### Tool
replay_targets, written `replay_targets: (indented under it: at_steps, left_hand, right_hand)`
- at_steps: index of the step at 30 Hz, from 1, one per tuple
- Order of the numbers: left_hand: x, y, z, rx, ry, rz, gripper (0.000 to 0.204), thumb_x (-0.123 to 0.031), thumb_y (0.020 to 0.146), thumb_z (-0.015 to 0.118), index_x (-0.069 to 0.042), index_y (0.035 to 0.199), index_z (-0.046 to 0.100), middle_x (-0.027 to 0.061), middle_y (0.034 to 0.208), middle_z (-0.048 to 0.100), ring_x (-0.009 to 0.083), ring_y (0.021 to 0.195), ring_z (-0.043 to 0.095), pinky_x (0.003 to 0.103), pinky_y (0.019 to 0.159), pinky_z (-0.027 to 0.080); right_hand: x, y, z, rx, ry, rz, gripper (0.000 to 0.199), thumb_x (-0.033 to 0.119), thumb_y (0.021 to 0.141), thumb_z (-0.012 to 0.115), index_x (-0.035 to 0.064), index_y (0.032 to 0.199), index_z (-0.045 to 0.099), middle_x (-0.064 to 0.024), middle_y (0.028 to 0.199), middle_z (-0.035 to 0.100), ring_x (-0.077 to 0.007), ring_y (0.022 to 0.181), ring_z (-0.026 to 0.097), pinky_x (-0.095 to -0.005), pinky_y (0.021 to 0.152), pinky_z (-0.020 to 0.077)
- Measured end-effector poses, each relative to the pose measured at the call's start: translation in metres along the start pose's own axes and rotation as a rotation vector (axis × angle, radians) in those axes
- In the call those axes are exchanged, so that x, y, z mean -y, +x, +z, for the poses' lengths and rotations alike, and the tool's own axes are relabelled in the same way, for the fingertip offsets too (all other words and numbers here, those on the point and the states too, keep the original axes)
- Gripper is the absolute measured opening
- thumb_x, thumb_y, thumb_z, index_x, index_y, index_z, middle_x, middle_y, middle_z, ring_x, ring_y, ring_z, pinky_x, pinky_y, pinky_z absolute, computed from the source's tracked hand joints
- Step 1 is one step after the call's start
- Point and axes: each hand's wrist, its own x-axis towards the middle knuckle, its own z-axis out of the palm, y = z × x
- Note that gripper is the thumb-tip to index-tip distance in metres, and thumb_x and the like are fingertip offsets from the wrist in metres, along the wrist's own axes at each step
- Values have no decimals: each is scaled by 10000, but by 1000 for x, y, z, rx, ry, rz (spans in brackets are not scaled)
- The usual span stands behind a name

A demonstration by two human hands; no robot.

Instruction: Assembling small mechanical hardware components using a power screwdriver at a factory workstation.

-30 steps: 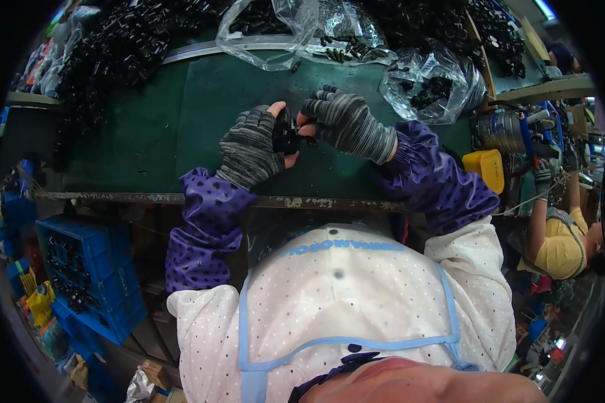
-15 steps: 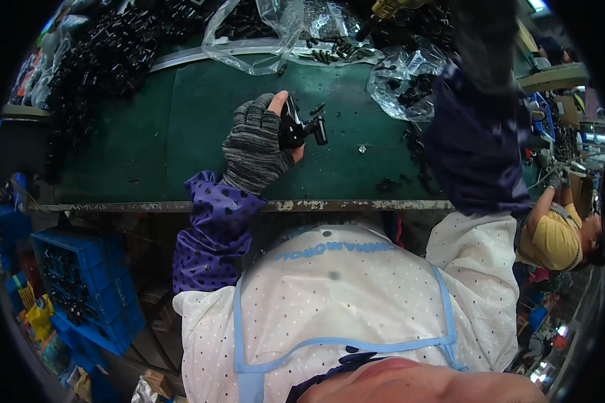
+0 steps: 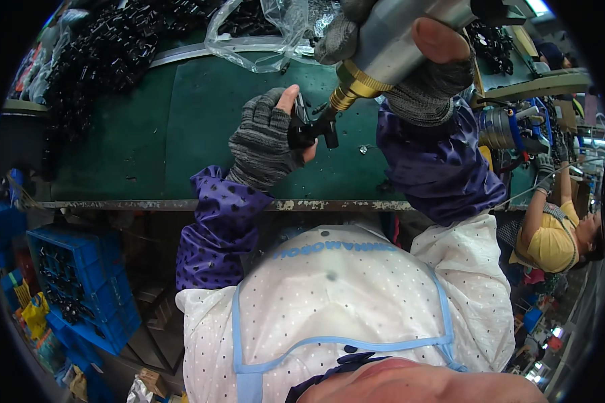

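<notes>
My left hand (image 3: pixel 265 138), in a grey knit fingerless glove, is closed around a glossy black part (image 3: pixel 304 131) with a short T-shaped stem, over the green tabletop. My right hand (image 3: pixel 431 91), gloved the same way, grips a power screwdriver (image 3: pixel 400 40) with a silver barrel and a brass-coloured collar. The driver slants down to the left, and its nose reaches the stem of the black part. Whether its bit sits in a screw cannot be made out.
Black parts (image 3: pixel 107 60) are heaped at the far left of the green worktable (image 3: pixel 202 134). Clear plastic bags (image 3: pixel 275 40) lie at the back. Blue crates (image 3: pixel 107 289) stand below left. Another person in yellow (image 3: pixel 551 238) works at the right.
My right hand has come down and leftward from the far right, bringing the power screwdriver to the black part. My left hand has shifted slightly right, still holding the part.
</notes>
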Motion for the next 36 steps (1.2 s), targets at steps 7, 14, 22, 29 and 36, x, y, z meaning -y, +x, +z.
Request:
replay_targets:
  at_steps: [7,14,22,29,36]
  left_hand:
    - [-14,12,7,58,-69,-27,772,-146,503,696,-24,1203,393,161,1062,490,319,951,485,391,850,390]
    - [-9,-16,-1,387,29,-77,655,-109,544,648,-92,1170,456,134,1109,489,316,1022,471,383,892,379]
    - [-13,-17,-9,332,-73,-97,505,-16,587,627,-83,1078,534,123,1111,499,290,1036,478,359,863,409]
    - [-16,-26,-7,229,-75,-103,459,27,582,638,-84,1019,554,105,1064,533,284,1045,478,359,867,406]
    - [-13,-30,-1,185,-51,-40,489,6,577,646,-114,1043,559,87,1055,537,294,1014,491,365,853,416]
  right_hand:
    - [22,8,9,35,15,125,593,116,655,674,-16,1150,376,-201,1004,536,-323,807,593,-431,595,542]
    - [57,-78,-14,306,-1159,439,484,197,769,628,34,1177,426,-105,1109,507,-180,977,505,-285,800,433]
    - [40,-195,-82,356,-2010,742,258,216,729,559,143,975,584,-111,1034,537,-277,1006,489,-394,863,389]
    - [10,-163,-47,-79,-1289,514,188,172,792,538,71,946,575,-95,825,589,-223,792,567,-309,688,458]
    - [-46,-112,-6,97,-672,611,158,94,801,548,-8,920,565,-63,806,586,-111,757,543,-247,689,441]
